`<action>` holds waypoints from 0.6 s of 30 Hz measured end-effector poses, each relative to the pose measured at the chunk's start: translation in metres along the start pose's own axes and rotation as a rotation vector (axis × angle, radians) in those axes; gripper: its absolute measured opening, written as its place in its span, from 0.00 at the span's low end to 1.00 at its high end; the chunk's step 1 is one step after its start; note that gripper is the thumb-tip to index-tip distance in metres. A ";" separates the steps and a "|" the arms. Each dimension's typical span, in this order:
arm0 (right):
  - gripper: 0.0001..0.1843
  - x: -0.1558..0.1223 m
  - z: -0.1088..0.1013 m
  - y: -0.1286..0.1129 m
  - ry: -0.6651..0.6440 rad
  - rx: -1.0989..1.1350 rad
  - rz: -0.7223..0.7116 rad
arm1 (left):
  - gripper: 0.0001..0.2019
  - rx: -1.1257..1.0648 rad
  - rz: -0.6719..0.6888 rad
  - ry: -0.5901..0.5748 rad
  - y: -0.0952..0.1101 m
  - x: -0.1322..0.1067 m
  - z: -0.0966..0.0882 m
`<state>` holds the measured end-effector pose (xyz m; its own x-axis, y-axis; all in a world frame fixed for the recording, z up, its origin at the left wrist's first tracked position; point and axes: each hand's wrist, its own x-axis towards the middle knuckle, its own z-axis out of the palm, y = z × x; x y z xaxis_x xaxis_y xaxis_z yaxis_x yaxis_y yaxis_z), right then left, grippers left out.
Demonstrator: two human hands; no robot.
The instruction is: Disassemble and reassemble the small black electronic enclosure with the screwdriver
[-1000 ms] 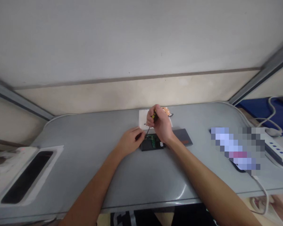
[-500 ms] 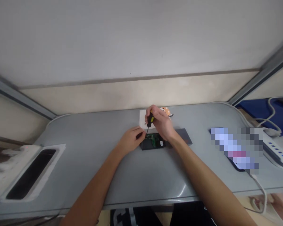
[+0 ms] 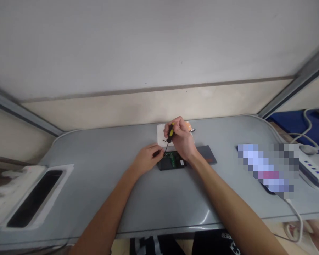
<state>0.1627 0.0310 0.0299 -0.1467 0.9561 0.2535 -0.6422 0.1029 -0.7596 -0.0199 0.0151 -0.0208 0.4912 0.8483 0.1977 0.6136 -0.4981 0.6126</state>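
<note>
My right hand point(image 3: 182, 138) is wrapped around a black-and-yellow screwdriver point(image 3: 170, 134), which it holds at a slant. The tip points down at the upper left part of a green circuit board point(image 3: 172, 158) in an open black casing point(image 3: 165, 164). With fingers and thumb drawn together, my left hand point(image 3: 147, 158) grips the casing's upper left corner, close to the tip. Any screw there is too small to make out. Partly behind my right wrist lies a dark flat panel point(image 3: 206, 154). Small dark bits, perhaps screws, rest on a white paper point(image 3: 161, 131) behind the casing.
An orange patterned item point(image 3: 188, 125) with a dark loop sits behind my right hand. A black phone point(image 3: 34, 198) lies at the left on white sheets. To the right are a blurred-out phone point(image 3: 266, 171), its cable point(image 3: 295, 210) and a white power strip point(image 3: 313, 171).
My right hand has turned slightly on the screwdriver handle, its fingers shifted and the wrist rolled. My left hand and the casing have stayed nearly in place.
</note>
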 end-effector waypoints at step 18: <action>0.17 -0.003 0.001 -0.005 -0.140 0.005 0.083 | 0.14 -0.025 -0.032 -0.005 0.004 0.002 -0.002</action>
<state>0.1660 0.0276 0.0335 -0.3021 0.9138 0.2714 -0.6272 0.0238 -0.7785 -0.0175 0.0148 -0.0167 0.4750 0.8627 0.1737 0.6137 -0.4662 0.6372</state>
